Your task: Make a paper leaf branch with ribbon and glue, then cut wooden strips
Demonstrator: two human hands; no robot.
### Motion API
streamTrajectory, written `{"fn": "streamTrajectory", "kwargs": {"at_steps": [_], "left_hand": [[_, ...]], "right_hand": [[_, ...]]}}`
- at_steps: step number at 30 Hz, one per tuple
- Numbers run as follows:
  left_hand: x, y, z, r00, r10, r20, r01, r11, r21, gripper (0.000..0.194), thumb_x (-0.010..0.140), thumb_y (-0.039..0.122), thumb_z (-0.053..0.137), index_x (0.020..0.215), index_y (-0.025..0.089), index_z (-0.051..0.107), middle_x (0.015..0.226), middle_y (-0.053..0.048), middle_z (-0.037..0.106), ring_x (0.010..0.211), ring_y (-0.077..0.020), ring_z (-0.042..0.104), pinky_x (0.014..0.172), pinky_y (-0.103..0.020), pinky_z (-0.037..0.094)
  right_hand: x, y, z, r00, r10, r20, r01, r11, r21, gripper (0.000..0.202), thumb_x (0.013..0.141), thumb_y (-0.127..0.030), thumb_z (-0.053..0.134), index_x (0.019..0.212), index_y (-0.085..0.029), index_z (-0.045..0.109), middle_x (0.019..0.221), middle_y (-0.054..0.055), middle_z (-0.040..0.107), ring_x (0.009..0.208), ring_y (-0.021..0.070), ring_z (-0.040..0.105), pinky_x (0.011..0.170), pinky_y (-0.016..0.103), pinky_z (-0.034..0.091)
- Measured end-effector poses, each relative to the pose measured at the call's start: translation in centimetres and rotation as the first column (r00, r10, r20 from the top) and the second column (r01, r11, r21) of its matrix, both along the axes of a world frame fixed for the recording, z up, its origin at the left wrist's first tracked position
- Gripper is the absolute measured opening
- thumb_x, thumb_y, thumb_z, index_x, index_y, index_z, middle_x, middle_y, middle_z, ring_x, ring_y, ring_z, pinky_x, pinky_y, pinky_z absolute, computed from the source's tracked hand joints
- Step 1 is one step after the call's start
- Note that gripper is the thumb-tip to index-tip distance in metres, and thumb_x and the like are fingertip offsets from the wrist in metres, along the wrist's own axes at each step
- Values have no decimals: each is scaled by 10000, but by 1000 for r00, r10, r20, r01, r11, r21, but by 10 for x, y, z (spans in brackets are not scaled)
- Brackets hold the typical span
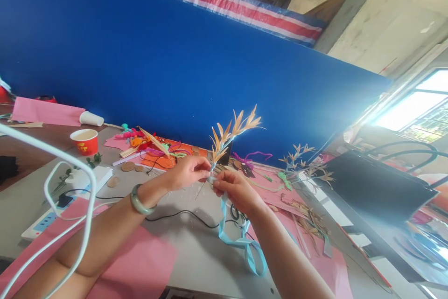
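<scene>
Near the centre of the view my left hand point(191, 171) pinches the lower stem of a dried, straw-coloured leafy sprig point(224, 138), which stands up tilted to the right. My right hand point(235, 188) is beside it, with thumb and fingers closed on the end of a light blue ribbon point(224, 231) at the stem. The ribbon hangs down in loops onto the grey table point(196, 261). A thin stem tip shows below my fingers. A jade-like bangle point(140, 200) is round my left wrist.
A red paper cup point(85, 142), a power strip point(52, 217) and a white cable point(93, 196) are on the left. Colourful craft pieces point(140, 140) lie behind my left hand. Dried leaves point(311, 217), more sprigs point(297, 156) and a black bag point(374, 184) are at the right.
</scene>
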State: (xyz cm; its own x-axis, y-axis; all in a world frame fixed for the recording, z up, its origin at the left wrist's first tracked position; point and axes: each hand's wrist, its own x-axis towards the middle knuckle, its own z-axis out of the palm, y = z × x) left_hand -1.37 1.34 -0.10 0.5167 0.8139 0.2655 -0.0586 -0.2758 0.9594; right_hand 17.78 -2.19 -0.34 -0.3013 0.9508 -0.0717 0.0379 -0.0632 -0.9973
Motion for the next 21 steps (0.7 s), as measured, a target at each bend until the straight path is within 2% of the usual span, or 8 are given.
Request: {"fn": "streamTrajectory", "kwargs": {"at_steps": [3,9,12,17,19,21], "left_hand": [[0,1,-3,999,-1,-32,1,1000,29,67,747,201,611,739,153,565,647,25,534,610,-99,534,588,-226,450],[2,5,-12,996,7,-89,0,997,80,65,754,218,599,755,159,573,649,17,556,613,-112,532,585,-230,429],[4,8,-15,995,14,-98,-7,997,78,68,758,221,587,748,162,555,645,24,545,621,-113,534,595,-229,437],[4,14,-23,983,50,-179,-29,992,120,72,757,226,581,787,161,575,671,13,586,617,-117,547,575,-223,429],[4,15,-24,976,68,-205,-44,992,119,76,755,228,581,790,161,578,656,10,592,607,-120,548,561,-223,424],[4,15,-24,970,96,-222,-72,991,113,79,749,231,585,782,160,578,638,8,593,599,-124,550,557,-227,423]], "right_hand": [[-1,0,1,999,-29,-21,28,999,-28,240,634,-304,750,696,-172,560,510,-84,436,449,55,348,456,204,237],[-9,-5,3,981,-81,176,80,997,14,256,695,-416,691,711,-171,620,466,-99,320,413,52,220,421,225,117],[-12,-3,0,977,-123,176,112,991,68,263,683,-430,695,697,-175,636,465,-93,344,418,53,241,428,225,140],[-10,7,-5,982,-98,163,83,992,99,226,640,-367,733,646,-155,655,534,-30,534,504,85,445,505,235,317],[-8,10,-5,983,-77,169,65,995,72,216,633,-353,741,643,-155,655,515,-37,519,485,80,429,494,234,304],[-9,10,-5,979,-98,180,87,994,66,211,630,-349,744,639,-161,649,484,-60,466,444,61,353,457,225,242]]}}
